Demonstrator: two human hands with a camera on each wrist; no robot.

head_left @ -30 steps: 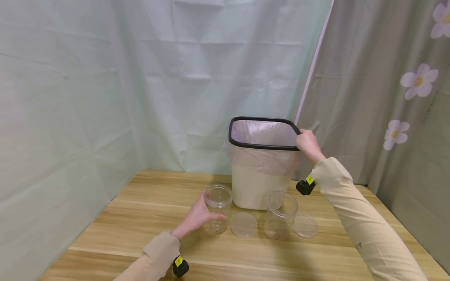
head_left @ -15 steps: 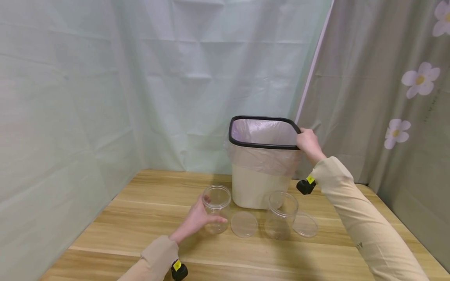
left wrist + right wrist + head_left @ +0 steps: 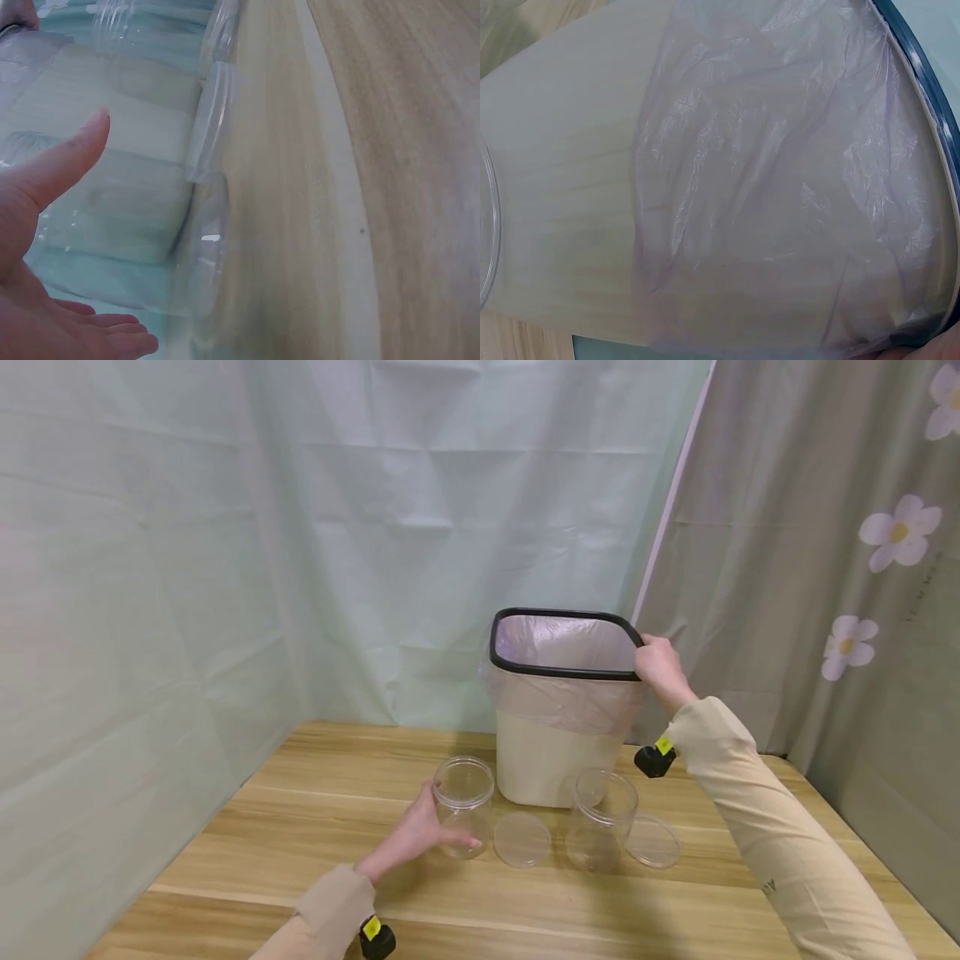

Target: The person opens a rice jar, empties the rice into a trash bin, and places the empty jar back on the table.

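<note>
My right hand [image 3: 660, 667] grips the black rim at the right corner of a cream trash bin [image 3: 555, 752], which stands on the table lined with a thin plastic bag [image 3: 765, 165]. My left hand [image 3: 414, 827] is at the left side of a clear plastic jar [image 3: 467, 814]; in the left wrist view the thumb and fingers are spread, with the jar beyond them. That jar stands upright without a lid. A second lidless clear jar [image 3: 600, 831] stands in front of the bin. One clear round lid [image 3: 522, 840] lies between the jars, another lid [image 3: 654, 842] right of the second jar.
The wooden table [image 3: 300, 827] carries all these things, with the bin toward its back edge. A pale green curtain [image 3: 390, 568] hangs behind and on the left. At the right hangs a grey curtain [image 3: 780, 593] with flowers.
My left hand has drawn back slightly, its thumb lower on the near side of the left jar. The right hand and the bin have stayed in place.
</note>
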